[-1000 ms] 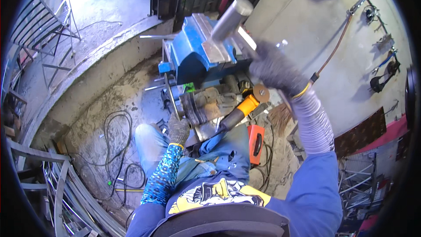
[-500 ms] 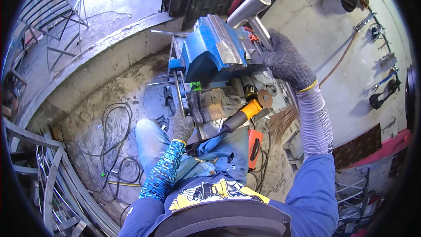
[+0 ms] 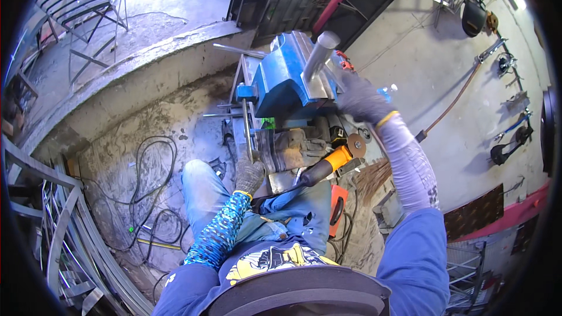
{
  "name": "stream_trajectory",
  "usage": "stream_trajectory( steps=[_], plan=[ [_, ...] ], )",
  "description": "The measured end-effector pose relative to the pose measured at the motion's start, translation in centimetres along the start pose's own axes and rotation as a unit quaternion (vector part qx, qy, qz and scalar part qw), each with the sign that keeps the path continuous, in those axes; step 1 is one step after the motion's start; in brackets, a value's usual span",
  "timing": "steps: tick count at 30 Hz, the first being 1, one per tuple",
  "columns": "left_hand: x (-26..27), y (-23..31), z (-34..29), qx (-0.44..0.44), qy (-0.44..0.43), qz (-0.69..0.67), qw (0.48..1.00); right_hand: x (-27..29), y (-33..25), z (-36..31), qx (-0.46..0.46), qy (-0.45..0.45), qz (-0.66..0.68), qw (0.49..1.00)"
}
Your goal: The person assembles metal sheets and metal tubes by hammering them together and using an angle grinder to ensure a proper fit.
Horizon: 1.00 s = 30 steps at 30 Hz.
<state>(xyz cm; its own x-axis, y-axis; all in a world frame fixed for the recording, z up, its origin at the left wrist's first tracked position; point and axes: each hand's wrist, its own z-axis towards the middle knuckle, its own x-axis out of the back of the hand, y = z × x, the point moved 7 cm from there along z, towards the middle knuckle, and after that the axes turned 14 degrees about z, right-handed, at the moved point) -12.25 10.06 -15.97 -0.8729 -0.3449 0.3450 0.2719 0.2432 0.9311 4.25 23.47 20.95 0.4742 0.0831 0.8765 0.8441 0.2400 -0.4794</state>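
In front of me stands a blue bench vise [image 3: 278, 79] with bare metal along its jaws. My gloved right hand [image 3: 364, 98] is closed on a hammer [image 3: 319, 58] with a thick cylindrical metal head, which is over the vise's jaw; whether it touches cannot be made out. Motion smears that hand and the hammer a little. My gloved left hand [image 3: 250, 175] is wrapped round the lower end of a metal bar [image 3: 246, 123], which runs up to the blue end piece at the vise's left side. A small red part [image 3: 345, 61] sits behind the hammer.
Below the vise lie worn leather gloves [image 3: 293, 147] and an orange and black angle grinder [image 3: 331, 165] with a brown disc. An orange-red case [image 3: 336, 210] is beside my leg. Black cable [image 3: 137, 175] loops over the floor; metal strips [image 3: 88, 246] pile at left. Tools hang along the right wall.
My right hand has swung the hammer down and left, its head now lower over the vise jaw. My left hand keeps its hold on the bar. The whole view has shifted slightly.
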Motion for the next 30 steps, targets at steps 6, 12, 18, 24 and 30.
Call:
stream_trajectory(
  steps=[6,12,18,24,30],
  plan=[
    [-0.2,-0.5,0.4,-0.018,-0.012,0.023,1.0,2.0,-1.7,1.8,0.077,-0.006,0.059,0.995],
    [0.6,0.8,0.0,-0.008,-0.017,0.005,1.0,-1.4,-0.7,1.1,0.04,-0.051,-0.072,0.995],
    [1.4,2.3,-0.5,-0.01,-0.014,-0.007,1.0,4.2,-3.7,1.4,0.033,0.047,0.169,0.984],
    [0.2,0.9,0.0,-0.008,-0.026,-0.013,1.0,-0.6,-0.1,2.8,0.05,0.001,-0.054,0.997],
    [1.0,1.9,-0.2,-0.023,-0.006,-0.009,1.0,0.4,-0.2,2.4,-0.083,-0.034,0.113,0.99]
  ],
)
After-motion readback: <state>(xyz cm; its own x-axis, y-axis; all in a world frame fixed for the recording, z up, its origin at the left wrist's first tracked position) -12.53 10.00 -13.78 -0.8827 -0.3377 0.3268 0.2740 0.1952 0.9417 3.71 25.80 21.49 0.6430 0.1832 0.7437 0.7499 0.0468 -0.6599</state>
